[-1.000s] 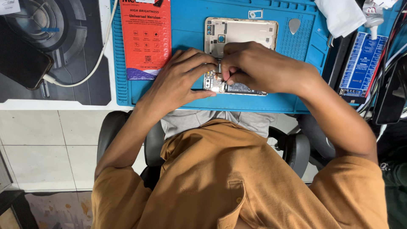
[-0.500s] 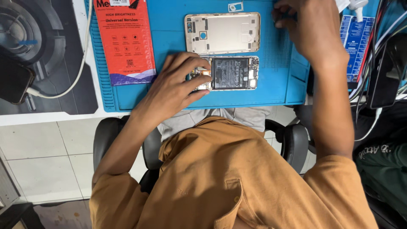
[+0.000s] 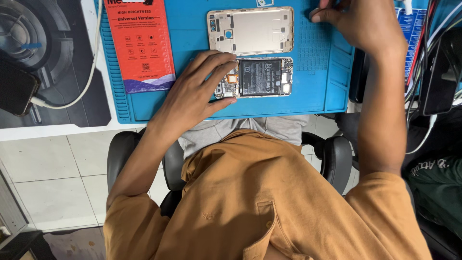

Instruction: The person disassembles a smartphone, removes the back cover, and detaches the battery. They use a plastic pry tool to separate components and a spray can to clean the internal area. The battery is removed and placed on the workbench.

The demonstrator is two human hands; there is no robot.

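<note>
Opened phone body [image 3: 260, 78]: one, lying flat on the blue work mat [image 3: 327, 82], centre-top of the frame, long axis running left to right across the picture. Black battery in the middle, circuit board end with an orange part toward the left, under the fingertips.

Back cover [image 3: 250, 30]: one, pale gold, just above the phone body and parallel to it, camera openings at its left end.

Left hand [image 3: 192, 94]: palm down, forearm rising from lower left; fingers spread apart, fingertips resting on the left end of the phone body, thumb at its lower left corner.

Right hand [image 3: 358, 21]: at the upper right edge of the mat, arm stretched up from lower right; fingers curled together, whether they pinch anything cannot be told.

Red packet [image 3: 139, 43]: one, upright on the mat's left part.

Dark phone [image 3: 17, 94]: one, far left, white cable attached.
</note>
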